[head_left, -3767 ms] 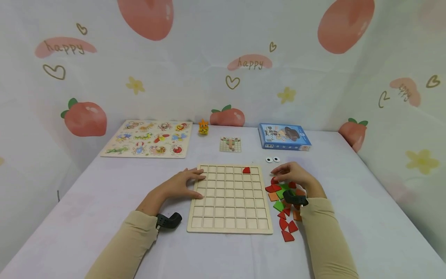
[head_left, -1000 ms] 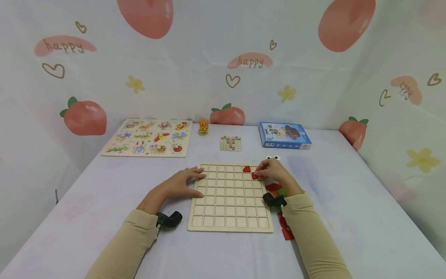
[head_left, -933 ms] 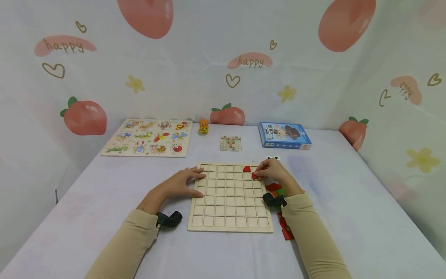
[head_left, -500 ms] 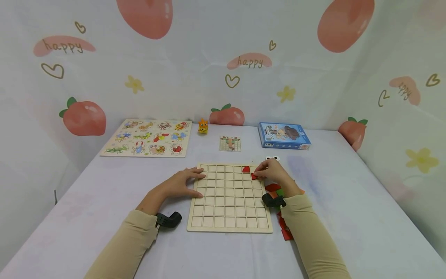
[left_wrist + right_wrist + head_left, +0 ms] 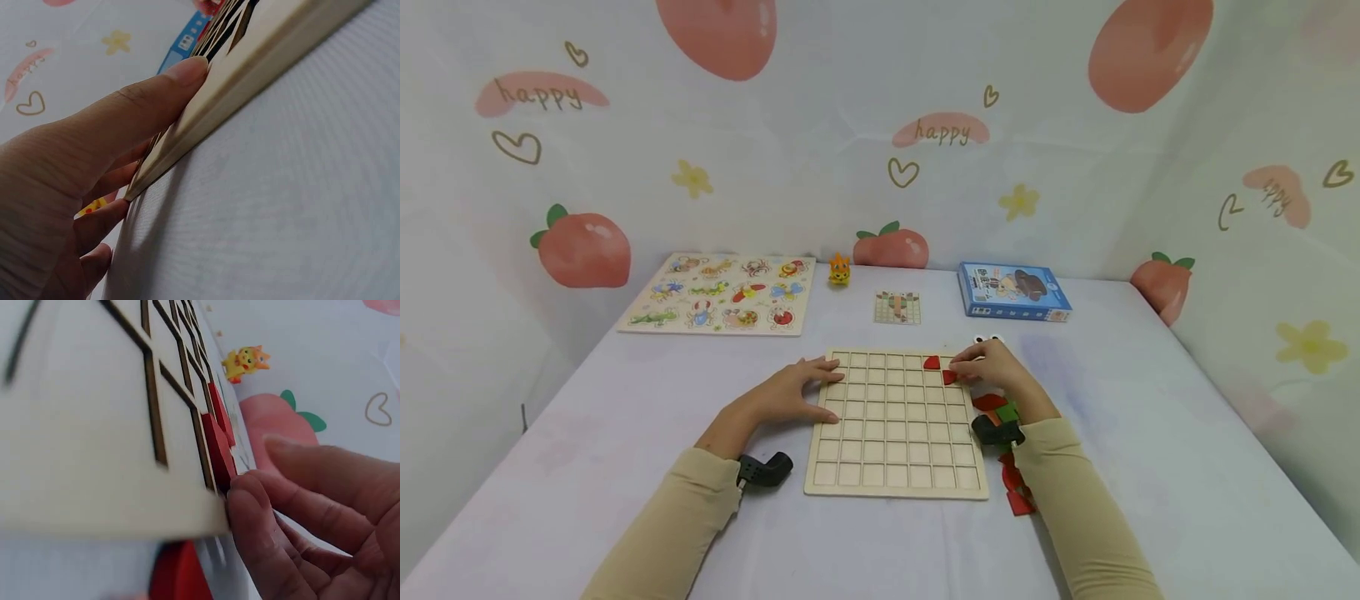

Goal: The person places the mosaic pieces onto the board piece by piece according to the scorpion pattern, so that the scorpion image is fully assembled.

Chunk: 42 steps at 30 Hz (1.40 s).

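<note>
We are pinching a rounded red piece [image 5: 949, 377], right hand [image 5: 991, 367] | wooden grid board [image 5: 895, 431]: holding red quarter-round [image 5: 932, 363], 1 o'clock | left hand [image 5: 781, 395]: resting relaxed

This looks like a play corner — a peach-printed backdrop [image 5: 820, 125], an animal puzzle [image 5: 722, 304], a toy figure [image 5: 839, 272].
</note>
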Each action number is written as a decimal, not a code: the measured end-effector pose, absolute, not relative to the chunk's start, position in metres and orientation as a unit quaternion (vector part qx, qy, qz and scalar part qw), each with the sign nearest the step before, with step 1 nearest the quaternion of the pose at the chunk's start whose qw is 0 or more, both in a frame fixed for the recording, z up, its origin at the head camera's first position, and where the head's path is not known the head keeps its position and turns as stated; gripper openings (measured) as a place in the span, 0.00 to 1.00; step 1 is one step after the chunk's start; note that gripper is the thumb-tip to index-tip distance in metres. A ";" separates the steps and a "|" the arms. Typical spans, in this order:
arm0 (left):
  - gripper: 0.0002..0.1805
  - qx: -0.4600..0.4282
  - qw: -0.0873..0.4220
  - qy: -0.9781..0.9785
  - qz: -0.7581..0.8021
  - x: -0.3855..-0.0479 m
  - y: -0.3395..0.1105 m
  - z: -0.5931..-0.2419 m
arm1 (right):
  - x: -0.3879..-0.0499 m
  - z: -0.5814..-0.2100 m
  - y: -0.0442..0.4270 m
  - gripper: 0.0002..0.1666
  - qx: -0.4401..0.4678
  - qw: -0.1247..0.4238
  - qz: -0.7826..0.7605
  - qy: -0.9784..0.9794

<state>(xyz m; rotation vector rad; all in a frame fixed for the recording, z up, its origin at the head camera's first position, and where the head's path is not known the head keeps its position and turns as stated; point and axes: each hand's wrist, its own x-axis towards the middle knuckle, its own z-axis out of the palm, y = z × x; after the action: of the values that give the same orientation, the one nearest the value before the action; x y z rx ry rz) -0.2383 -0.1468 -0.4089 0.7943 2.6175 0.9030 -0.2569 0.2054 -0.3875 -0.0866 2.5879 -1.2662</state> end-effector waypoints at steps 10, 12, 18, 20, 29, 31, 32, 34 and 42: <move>0.41 0.279 0.132 0.897 0.315 -0.240 -0.146 -0.411 | -0.252 -0.381 0.244 0.22 -0.055 0.152 -0.478 0.864; 0.41 0.279 0.131 0.898 0.315 -0.240 -0.146 -0.411 | -0.250 -0.380 0.253 0.23 -0.056 0.156 -0.476 0.864; 0.41 0.275 0.132 0.900 0.310 -0.241 -0.146 -0.411 | -0.241 -0.380 0.277 0.24 -0.051 0.167 -0.442 0.880; 0.41 0.274 0.133 0.901 0.310 -0.241 -0.146 -0.411 | -0.239 -0.381 0.284 0.24 -0.054 0.175 -0.435 0.882; 0.41 0.274 0.131 0.899 0.316 -0.240 -0.147 -0.411 | -0.232 -0.387 0.302 0.22 -0.087 0.179 -0.423 0.884; 0.41 0.274 0.131 0.898 0.318 -0.240 -0.147 -0.411 | -0.232 -0.389 0.304 0.22 -0.096 0.181 -0.416 0.886; 0.41 0.274 0.130 0.898 0.319 -0.240 -0.148 -0.411 | -0.232 -0.390 0.305 0.21 -0.100 0.183 -0.414 0.886; 0.41 0.275 0.129 0.898 0.319 -0.239 -0.148 -0.410 | -0.232 -0.393 0.307 0.21 -0.105 0.188 -0.413 0.885; 0.42 0.274 0.131 0.899 0.315 -0.240 -0.148 -0.410 | -0.233 -0.396 0.309 0.21 -0.121 0.203 -0.403 0.884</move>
<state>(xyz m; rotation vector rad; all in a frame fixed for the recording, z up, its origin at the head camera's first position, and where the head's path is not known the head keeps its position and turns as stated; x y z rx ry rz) -0.2398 -0.1478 -0.4104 0.7964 2.6108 0.9149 -0.2332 0.3094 -0.3964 -0.3376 2.4679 -1.1235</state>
